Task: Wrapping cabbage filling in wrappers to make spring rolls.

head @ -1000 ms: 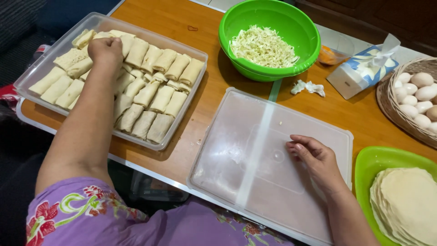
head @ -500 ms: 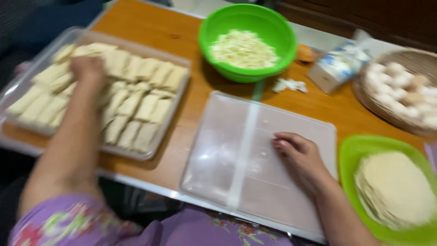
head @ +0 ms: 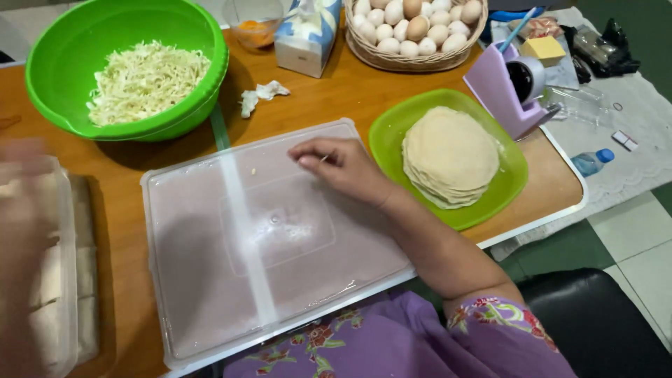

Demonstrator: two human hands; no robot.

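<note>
Our right hand (head: 343,166) lies palm down ahead of us, fingers loosely curled with the thumb and forefinger tips drawn together. The bare forearm runs back toward our body into a purple flowered sleeve. Our left hand (head: 24,168) shows only as a pale blur at the far left, its pose unreadable.

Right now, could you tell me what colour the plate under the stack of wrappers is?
Bright green plate, clearest in the head view.

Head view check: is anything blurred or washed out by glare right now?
Head view: the left hand and the tray of rolls at the left edge are motion-blurred; the right hand on the clear lid is sharp; light is even, with mild sheen on the lid's near edge.
</note>
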